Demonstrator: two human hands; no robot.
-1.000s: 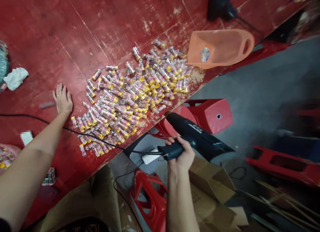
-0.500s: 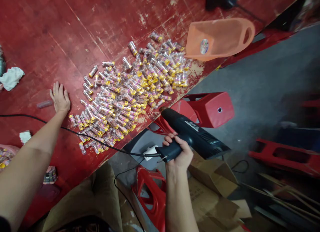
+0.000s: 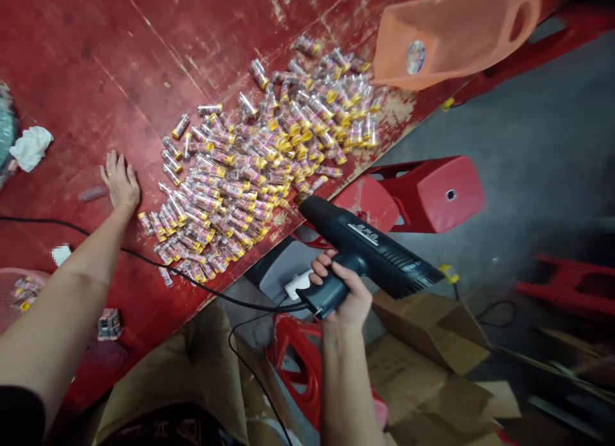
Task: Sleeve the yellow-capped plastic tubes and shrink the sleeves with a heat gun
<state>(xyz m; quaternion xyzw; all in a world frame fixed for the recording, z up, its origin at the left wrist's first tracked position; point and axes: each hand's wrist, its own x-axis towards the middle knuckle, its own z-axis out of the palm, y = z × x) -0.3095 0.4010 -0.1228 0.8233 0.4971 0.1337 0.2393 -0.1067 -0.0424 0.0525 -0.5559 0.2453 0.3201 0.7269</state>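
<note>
My right hand [image 3: 343, 286] is wrapped round the handle of a dark heat gun [image 3: 369, 244], held over the table's near edge. Its nozzle points at a spread of small clear tubes with yellow ends [image 3: 230, 183], lying on their sides across the red table [image 3: 86, 55]. My left hand [image 3: 121, 182] rests on the tabletop left of the tubes, palm down and fingers spread, holding nothing. Close to its fingertips lies a clear empty-looking tube or sleeve [image 3: 93, 194]. The black cord [image 3: 158, 264] runs from the handle leftward under my left forearm.
An orange scoop [image 3: 461, 39] lies at the table's right edge. Red stools [image 3: 449, 193] and open cardboard boxes [image 3: 427, 330] stand on the floor at right. Crumpled white tissue [image 3: 31, 148] and a pink basket with tubes [image 3: 7, 286] are at left.
The view has shifted, so the scoop and stools appear farther right. The heat gun's nozzle has moved slightly left along the table edge. My left hand stays flat on the table.
</note>
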